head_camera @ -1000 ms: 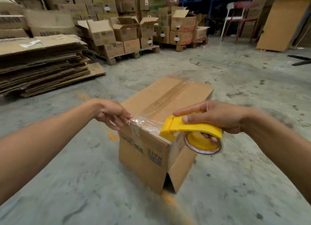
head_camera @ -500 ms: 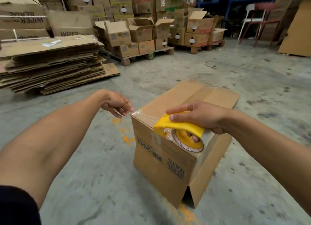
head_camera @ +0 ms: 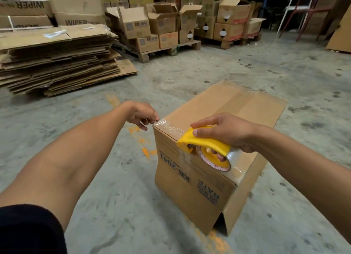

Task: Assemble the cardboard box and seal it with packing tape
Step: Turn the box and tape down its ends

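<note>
A brown cardboard box (head_camera: 237, 109) stands on the concrete floor, top flaps closed with clear tape along the centre seam. My right hand (head_camera: 226, 132) grips a yellow tape dispenser (head_camera: 207, 145) holding a roll of clear tape, pressed on the box's near top edge. A strip of clear tape (head_camera: 167, 126) runs along that edge from the dispenser to the left corner. My left hand (head_camera: 144, 115) pinches the tape's free end at that corner. The box's bottom flaps gape at the near lower corner.
A stack of flattened cardboard sheets (head_camera: 57, 60) lies on the floor to the left. Pallets of stacked and open boxes (head_camera: 163, 26) stand behind. Chairs (head_camera: 303, 8) and a leaning board (head_camera: 341, 33) are at the far right. Orange paint marks spot the floor.
The dispenser has moved right along the box's near top edge, laying tape down on it. My left hand stayed at the left corner with the tape end. The camera shifted closer and left.
</note>
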### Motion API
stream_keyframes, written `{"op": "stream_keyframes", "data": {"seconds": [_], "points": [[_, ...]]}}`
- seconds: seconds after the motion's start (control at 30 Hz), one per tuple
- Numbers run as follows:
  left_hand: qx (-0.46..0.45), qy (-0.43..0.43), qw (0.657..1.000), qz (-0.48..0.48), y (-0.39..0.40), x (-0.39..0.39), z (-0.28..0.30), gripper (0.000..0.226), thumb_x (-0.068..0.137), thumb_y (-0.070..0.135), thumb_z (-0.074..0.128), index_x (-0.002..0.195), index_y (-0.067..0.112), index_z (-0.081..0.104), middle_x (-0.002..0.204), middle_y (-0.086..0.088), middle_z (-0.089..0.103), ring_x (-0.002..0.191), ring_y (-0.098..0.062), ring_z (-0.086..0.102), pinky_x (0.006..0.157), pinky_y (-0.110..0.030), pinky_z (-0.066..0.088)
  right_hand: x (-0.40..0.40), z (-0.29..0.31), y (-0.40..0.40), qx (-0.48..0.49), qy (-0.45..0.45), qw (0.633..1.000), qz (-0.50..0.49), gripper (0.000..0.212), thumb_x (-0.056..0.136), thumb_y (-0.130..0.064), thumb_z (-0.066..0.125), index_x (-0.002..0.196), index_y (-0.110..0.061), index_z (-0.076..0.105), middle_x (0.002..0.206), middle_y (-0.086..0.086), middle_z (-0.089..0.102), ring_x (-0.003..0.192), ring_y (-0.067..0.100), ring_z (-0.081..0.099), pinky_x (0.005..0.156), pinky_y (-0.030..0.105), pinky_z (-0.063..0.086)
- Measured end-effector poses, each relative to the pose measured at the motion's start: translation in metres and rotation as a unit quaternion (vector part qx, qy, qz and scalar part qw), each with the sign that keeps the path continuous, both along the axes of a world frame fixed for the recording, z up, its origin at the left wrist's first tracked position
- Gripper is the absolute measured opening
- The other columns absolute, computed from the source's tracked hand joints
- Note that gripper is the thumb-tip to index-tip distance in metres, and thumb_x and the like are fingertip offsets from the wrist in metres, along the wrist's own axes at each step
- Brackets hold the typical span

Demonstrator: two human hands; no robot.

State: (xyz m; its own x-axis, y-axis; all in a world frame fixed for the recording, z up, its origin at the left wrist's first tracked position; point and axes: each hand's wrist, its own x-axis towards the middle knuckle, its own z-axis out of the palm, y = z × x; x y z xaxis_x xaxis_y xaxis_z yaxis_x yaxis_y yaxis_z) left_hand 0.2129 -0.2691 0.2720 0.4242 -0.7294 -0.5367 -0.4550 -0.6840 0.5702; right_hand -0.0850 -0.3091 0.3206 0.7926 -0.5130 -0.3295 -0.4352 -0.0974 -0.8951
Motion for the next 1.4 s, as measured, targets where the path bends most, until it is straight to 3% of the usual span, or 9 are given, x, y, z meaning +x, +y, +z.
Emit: {"op": "stream_keyframes", "data": {"seconds": [0.23, 0.37, 0.5, 0.6, 0.7, 0.77, 1.0, 1.27, 1.4], "points": [[-0.035, 0.051, 0.996, 0.065, 0.002, -0.009, -0.02, 0.018, 0.094, 0.018, 0.042, 0.092, 0.012, 0.059, 0.076, -0.003, 0.045, 0.059, -0.015, 0.035, 0.071, -0.034, 0.051, 0.002, 0.002, -0.001, 0.007, 0.015, 1.0, 0.002, 0.04, 0.089, -0.02, 0.071, 0.128, -0.019, 0.064, 0.076, 0.009, 0.067, 0.037, 0.022, 0.053, 0.036, 0.028, 0.05], [-0.037, 0.014, 0.997, 0.068, 0.016, -0.007, -0.037, 0.037, 0.095, 0.042, 0.045, 0.13, 0.047, 0.034, 0.112, -0.006, 0.052, 0.088, -0.025, 0.057, 0.073, -0.036, 0.049, 0.005, 0.001, 0.001, -0.009, 0.021, 1.0, 0.002, 0.04, 0.089, -0.021, 0.071, 0.127, -0.018, 0.064, 0.076, 0.008, 0.067, 0.035, 0.021, 0.053, 0.038, 0.027, 0.05], [-0.275, -0.099, 0.946, 0.138, 0.024, -0.001, -0.057, 0.05, 0.102, 0.033, 0.038, 0.151, 0.023, 0.031, 0.15, -0.005, 0.043, 0.135, -0.027, 0.043, 0.109, -0.04, 0.038, 0.005, 0.001, 0.002, -0.02, 0.018, 1.0, 0.001, 0.04, 0.088, -0.021, 0.072, 0.127, -0.016, 0.064, 0.079, 0.008, 0.067, 0.037, 0.022, 0.053, 0.038, 0.027, 0.05], [-0.412, -0.253, 0.875, -0.03, 0.033, -0.032, -0.048, 0.048, 0.101, 0.019, 0.034, 0.149, 0.012, 0.038, 0.154, -0.004, 0.038, 0.143, -0.016, 0.031, 0.117, -0.025, 0.02, 0.006, 0.001, 0.001, -0.016, 0.018, 1.0, 0.003, 0.039, 0.088, -0.02, 0.072, 0.126, -0.015, 0.064, 0.077, 0.008, 0.068, 0.037, 0.022, 0.053, 0.036, 0.027, 0.05], [-0.354, -0.313, 0.84, -0.266, 0.036, -0.06, -0.056, 0.054, 0.101, 0.026, 0.025, 0.153, 0.011, 0.026, 0.159, 0.0, 0.022, 0.148, -0.01, 0.014, 0.12, -0.024, 0.007, 0.007, -0.001, -0.003, -0.01, 0.022, 1.0, 0.004, 0.039, 0.088, -0.02, 0.072, 0.126, -0.016, 0.065, 0.055, 0.003, 0.068, 0.039, 0.023, 0.053, 0.035, 0.026, 0.048], [-0.298, -0.335, 0.833, -0.325, 0.036, -0.067, -0.071, 0.058, 0.101, 0.035, 0.014, 0.155, 0.014, 0.015, 0.162, 0.001, 0.011, 0.15, -0.007, 0.003, 0.121, -0.028, 0.001, 0.007, 0.001, -0.005, -0.011, 0.026, 1.0, 0.009, 0.037, 0.089, -0.021, 0.071, 0.125, -0.017, 0.065, 0.051, 0.005, 0.066, 0.038, 0.022, 0.054, 0.035, 0.025, 0.047], [-0.271, -0.343, 0.839, -0.323, 0.032, -0.064, -0.077, 0.054, 0.104, 0.035, 0.009, 0.156, 0.023, 0.009, 0.163, 0.008, 0.006, 0.149, -0.001, -0.001, 0.121, -0.029, 0.0, -0.004, 0.004, -0.013, -0.027, 0.034, 0.999, 0.029, 0.033, 0.09, -0.023, 0.069, 0.124, -0.022, 0.068, 0.069, 0.008, 0.071, 0.044, 0.022, 0.056, 0.038, 0.023, 0.048], [-0.232, -0.346, 0.853, -0.314, 0.033, -0.068, -0.07, 0.06, 0.1, 0.052, 0.002, 0.156, 0.029, 0.007, 0.163, 0.013, 0.005, 0.148, 0.0, -0.003, 0.122, -0.032, 0.001, -0.103, 0.005, -0.014, 0.012, 0.049, 0.999, -0.01, 0.031, 0.09, -0.026, 0.067, 0.121, -0.029, 0.067, 0.077, 0.024, 0.067, 0.049, 0.029, 0.051, 0.038, 0.026, 0.049], [-0.197, -0.351, 0.857, -0.321, 0.033, -0.076, -0.065, 0.058, 0.102, 0.05, 0.008, 0.156, 0.03, 0.003, 0.163, 0.013, 0.001, 0.149, -0.002, -0.005, 0.122, -0.037, 0.002, -0.105, -0.011, 0.002, 0.003, 0.026, 1.0, -0.016, 0.031, 0.089, -0.022, 0.07, 0.12, -0.025, 0.068, 0.097, 0.036, 0.068, 0.04, 0.025, 0.052, 0.037, 0.025, 0.047]]}}
